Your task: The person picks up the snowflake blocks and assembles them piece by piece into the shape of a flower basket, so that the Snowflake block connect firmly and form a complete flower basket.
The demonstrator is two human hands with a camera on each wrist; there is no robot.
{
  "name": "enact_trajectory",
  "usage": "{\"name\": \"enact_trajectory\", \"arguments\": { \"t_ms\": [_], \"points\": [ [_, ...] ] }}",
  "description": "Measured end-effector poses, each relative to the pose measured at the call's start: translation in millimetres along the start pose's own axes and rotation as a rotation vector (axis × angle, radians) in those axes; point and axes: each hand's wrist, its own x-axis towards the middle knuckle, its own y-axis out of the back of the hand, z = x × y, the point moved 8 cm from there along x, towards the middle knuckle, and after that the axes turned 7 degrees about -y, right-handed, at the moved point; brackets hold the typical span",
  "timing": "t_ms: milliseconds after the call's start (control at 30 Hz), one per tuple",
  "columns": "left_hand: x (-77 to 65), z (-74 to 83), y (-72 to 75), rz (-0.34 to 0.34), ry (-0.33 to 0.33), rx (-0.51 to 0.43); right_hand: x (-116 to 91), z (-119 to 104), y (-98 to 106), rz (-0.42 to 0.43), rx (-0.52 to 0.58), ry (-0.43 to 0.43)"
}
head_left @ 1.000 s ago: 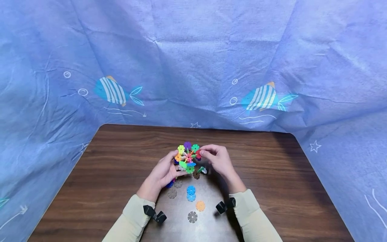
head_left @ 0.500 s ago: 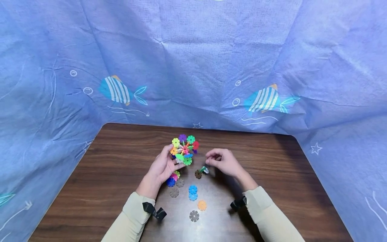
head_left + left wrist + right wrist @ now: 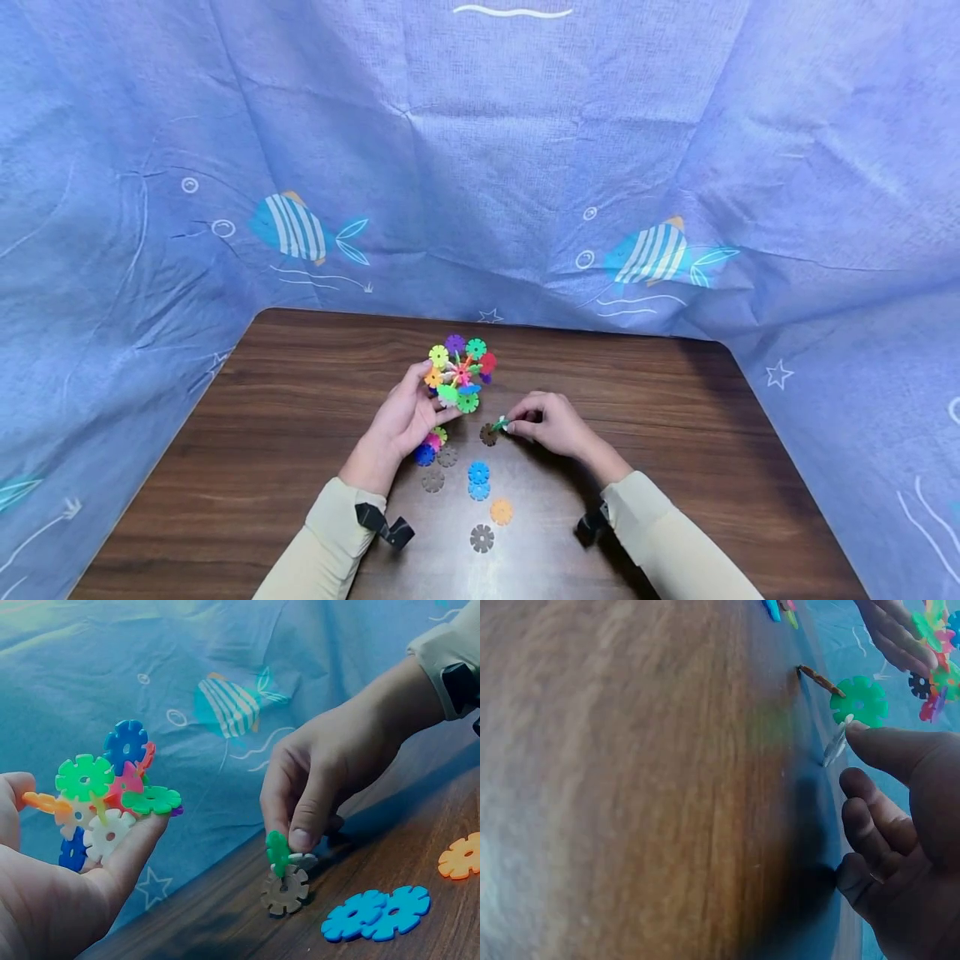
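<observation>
A flower-like cluster of notched interlocking discs [image 3: 462, 372] in many colours is held above the table by my left hand [image 3: 401, 417], its thumb at the left side and fingers underneath. To the right and lower, my right hand [image 3: 551, 423] has thumb and fingertips on a small joined piece at the table. That piece has a brown disc [image 3: 284, 891], a green disc [image 3: 278, 853] and a white disc [image 3: 834, 744]. The thumb lies against the white disc in the right wrist view, and the fingers behind it are partly hidden.
Nearer me on the wooden table [image 3: 675, 467] lie two overlapping blue discs [image 3: 478, 482], an orange disc [image 3: 501, 512] and a grey disc [image 3: 482, 538]. Greyish discs [image 3: 432, 480] and a dark blue disc [image 3: 425, 454] lie beside my left wrist. A fish-printed curtain [image 3: 480, 167] hangs behind.
My right hand has left the cluster, moved down and right, and taken hold of the small brown, green and white piece. My left hand has kept the cluster, shifting slightly left and up.
</observation>
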Motion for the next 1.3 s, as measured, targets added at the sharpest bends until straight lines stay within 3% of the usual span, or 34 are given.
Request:
{"name": "enact_trajectory", "arguments": {
  "t_ms": [333, 567, 900, 1033, 1300],
  "points": [
    [-0.1, -6.8, 1.6, 0.021, 0.015, 0.024, -5, -1, 7, 0.087, 0.049, -0.002],
    [-0.9, -9.5, -1.4, 0.012, 0.016, 0.061, -6, -11, 20, 0.116, 0.198, -0.064],
    [0.3, -11.7, -2.9, 0.015, 0.021, 0.059, -3, -4, 22, 0.076, 0.43, -0.18],
    [1.0, -13.9, -4.1, 0.014, 0.018, 0.056, -5, -2, 22, 0.085, 0.519, -0.249],
    [2.8, -19.6, -5.6, 0.014, 0.012, 0.043, -7, 1, 12, 0.021, 0.793, -0.486]
  ]
}}
